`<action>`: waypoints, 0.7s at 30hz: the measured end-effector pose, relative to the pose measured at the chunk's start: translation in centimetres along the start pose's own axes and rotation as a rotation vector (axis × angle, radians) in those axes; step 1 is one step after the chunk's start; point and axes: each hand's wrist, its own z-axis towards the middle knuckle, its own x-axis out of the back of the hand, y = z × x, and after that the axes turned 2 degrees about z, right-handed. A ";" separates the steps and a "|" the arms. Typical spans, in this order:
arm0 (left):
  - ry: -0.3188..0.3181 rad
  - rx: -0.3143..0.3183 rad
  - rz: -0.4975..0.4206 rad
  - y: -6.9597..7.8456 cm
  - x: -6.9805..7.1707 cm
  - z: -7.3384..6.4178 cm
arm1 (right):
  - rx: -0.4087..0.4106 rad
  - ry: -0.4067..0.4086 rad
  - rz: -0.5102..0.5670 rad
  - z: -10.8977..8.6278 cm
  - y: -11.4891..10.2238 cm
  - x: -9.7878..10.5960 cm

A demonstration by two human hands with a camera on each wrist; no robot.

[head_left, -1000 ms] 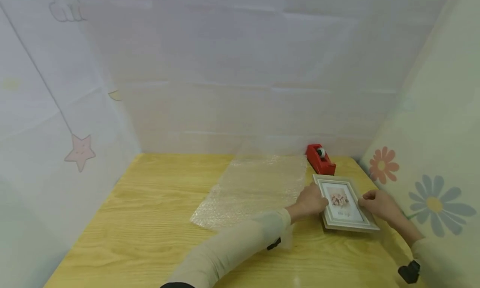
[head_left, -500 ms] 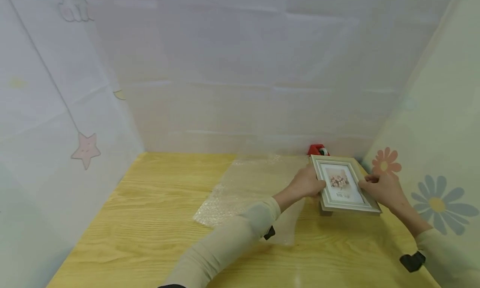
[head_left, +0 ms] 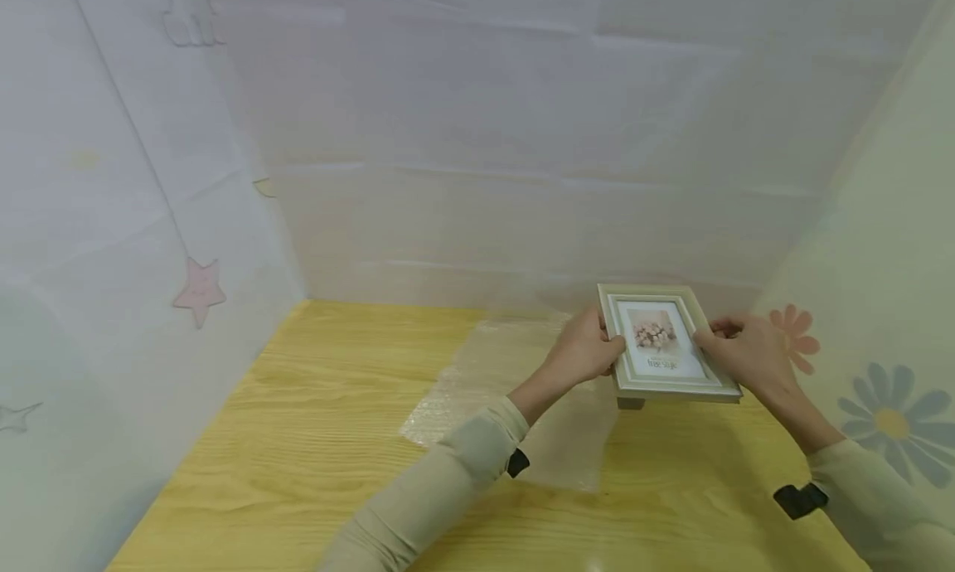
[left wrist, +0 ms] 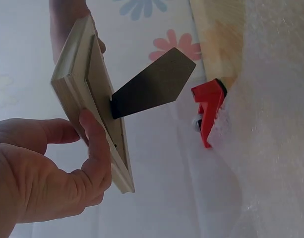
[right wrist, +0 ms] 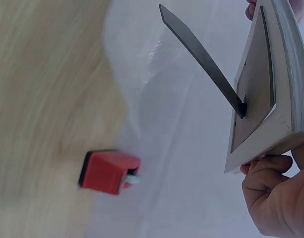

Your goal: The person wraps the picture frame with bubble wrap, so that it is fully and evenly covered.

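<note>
A cream picture frame (head_left: pixel 660 381) with a flower print is held up above the table, face up and tilted toward me. My left hand (head_left: pixel 585 350) grips its left edge, thumb on the front and fingers behind. On the opposite edge, my right hand (head_left: pixel 749 356) pinches it the same way. Both wrist views show the back, where a dark easel stand (left wrist: pixel 154 82) sticks out at an angle. In the right wrist view, the fingers (right wrist: pixel 266 173) curl against the frame's lower corner.
Bubble wrap (head_left: pixel 477 381) lies flat on the wooden table (head_left: pixel 321 439), left of the frame. A red tape dispenser (left wrist: pixel 210 104) stands at the back of the table, hidden behind the frame in the head view. Printed white sheets (head_left: pixel 477 141) enclose the back and sides.
Both hands have lifted the picture frame off the table's right side and carried it up and slightly left. It now covers the tape dispenser in the head view.
</note>
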 end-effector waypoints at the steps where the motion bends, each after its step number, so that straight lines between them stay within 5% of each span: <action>1: 0.017 -0.009 0.006 0.1 0.5 -0.3 | -0.008 -0.008 0.001 0.1 -0.5 -0.1; 6: 0.096 -0.044 0.066 0.3 3.4 -1.9 | -0.017 -0.020 0.072 0.7 -2.7 -1.4; 12: 0.104 -0.039 0.042 -0.2 6.5 -3.4 | -0.058 -0.066 0.213 0.7 -4.6 -3.7; 21: 0.125 0.028 -0.049 -2.8 9.6 -3.2 | -0.065 -0.180 0.333 2.2 -6.2 -7.3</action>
